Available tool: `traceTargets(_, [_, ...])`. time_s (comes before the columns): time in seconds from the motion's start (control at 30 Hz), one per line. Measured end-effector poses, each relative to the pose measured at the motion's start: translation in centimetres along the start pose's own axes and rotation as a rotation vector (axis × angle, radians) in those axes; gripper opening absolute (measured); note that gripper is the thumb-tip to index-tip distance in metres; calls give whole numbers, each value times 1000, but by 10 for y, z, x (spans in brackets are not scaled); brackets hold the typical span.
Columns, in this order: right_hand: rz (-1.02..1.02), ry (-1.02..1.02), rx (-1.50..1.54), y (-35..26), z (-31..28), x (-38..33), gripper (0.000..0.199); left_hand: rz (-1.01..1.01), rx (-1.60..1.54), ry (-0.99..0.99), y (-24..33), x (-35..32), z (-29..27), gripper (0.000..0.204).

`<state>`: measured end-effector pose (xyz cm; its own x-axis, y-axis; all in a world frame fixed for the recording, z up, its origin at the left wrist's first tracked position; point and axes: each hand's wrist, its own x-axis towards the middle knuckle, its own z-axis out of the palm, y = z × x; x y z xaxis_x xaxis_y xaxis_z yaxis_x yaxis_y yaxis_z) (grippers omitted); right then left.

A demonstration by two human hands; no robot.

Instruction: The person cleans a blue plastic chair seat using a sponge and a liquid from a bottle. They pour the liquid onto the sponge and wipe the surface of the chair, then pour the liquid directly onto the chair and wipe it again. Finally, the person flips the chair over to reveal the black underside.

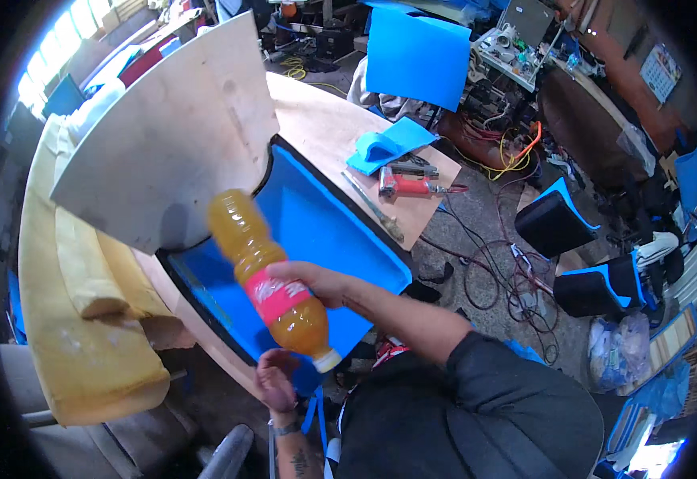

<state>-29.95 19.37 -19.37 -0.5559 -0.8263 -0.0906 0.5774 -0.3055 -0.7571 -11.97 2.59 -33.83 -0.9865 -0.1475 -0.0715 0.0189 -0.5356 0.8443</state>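
Observation:
My right hand (316, 281) is wrapped round a large plastic bottle (297, 319) of yellow-orange liquid with a pink label. The bottle slants, its white cap low and toward me, its base up and to the left, slightly blurred. Just below the cap my left hand (276, 382) hovers with fingers apart, holding nothing. Beneath the bottle lies a bright blue foam-covered panel (308, 207) with black edging. A curved pale plywood sheet (169, 132) rises behind and to the left of it.
On the table (308, 100) lie a red air tool (404, 185), a brush (372, 207) and blue foam scraps (392, 145). Hoses and cables (516, 279) tangle on the floor at right, near black-and-blue padded pieces (556, 219). Yellow foam cushioning (85, 319) stands at left.

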Motion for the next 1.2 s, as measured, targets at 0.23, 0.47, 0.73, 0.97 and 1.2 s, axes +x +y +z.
traceTargets(0.23, [-115,16,-1184,-66,-38,19,56,105,-371,12,19,107,102,65])
traceTargets(0.47, [-145,1662,-1069,-69,-374,-11,105,234,-170,347,-4,104,155,78])
traceTargets(0.73, [350,1637,-1212,-98,-424,53,116,381,-67,607,7,72,177,74])
traceTargets(0.97, [348,1491,-1389,-101,-462,43,62,392,-62,718,5,54,186,75])
traceTargets(1.2, [42,1419,-1506,-96,-496,39,36,397,-34,849,-10,54,184,73])
